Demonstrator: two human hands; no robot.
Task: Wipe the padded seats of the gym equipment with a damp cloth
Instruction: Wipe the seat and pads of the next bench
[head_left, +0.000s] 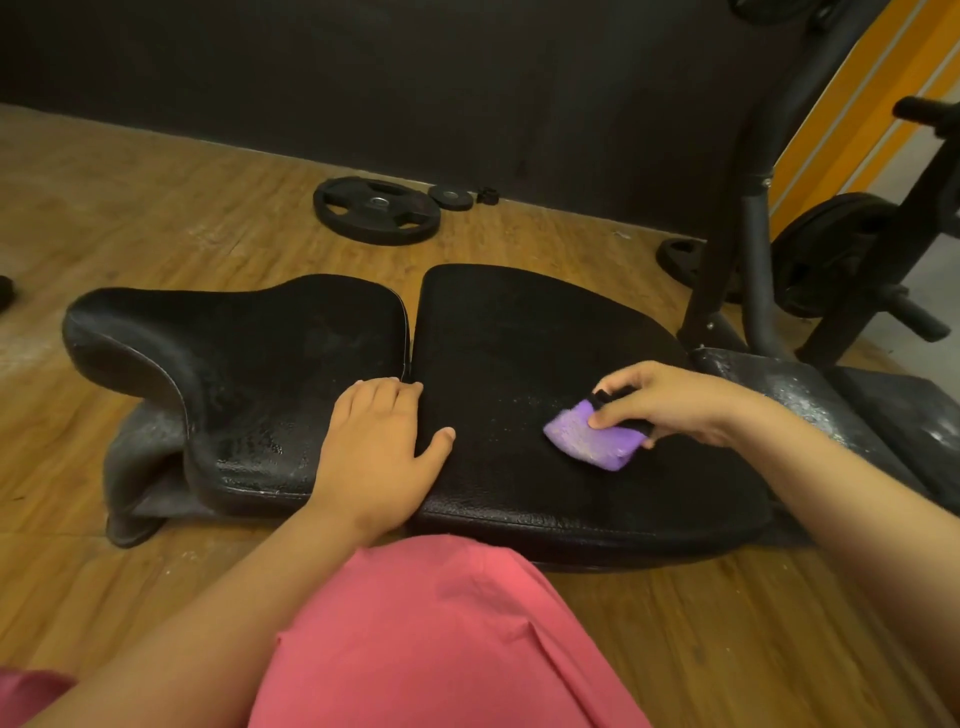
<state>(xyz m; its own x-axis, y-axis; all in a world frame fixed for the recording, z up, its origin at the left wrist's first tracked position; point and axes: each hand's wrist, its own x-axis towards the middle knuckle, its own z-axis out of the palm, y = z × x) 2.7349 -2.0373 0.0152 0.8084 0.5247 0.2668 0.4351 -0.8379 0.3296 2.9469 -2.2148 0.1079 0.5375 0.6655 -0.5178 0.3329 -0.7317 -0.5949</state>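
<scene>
Two black padded seat cushions lie side by side on a low gym bench: a curved left pad (244, 353) and a wider right pad (530, 332). My right hand (670, 400) grips a folded purple cloth (584, 439) with a dark part under the fingers and holds it down on the right pad. Pale specks dot the pad just left of the cloth. My left hand (382, 441) rests flat with straight fingers across the gap between the two pads, near their front edge.
A dusty lower pad (810, 400) extends right of the bench. Dark steel frame uprights (753, 249) and loaded weight plates (826, 260) stand at the right. A large weight plate (376, 209) and a small one (451, 197) lie on the wooden floor by the black wall.
</scene>
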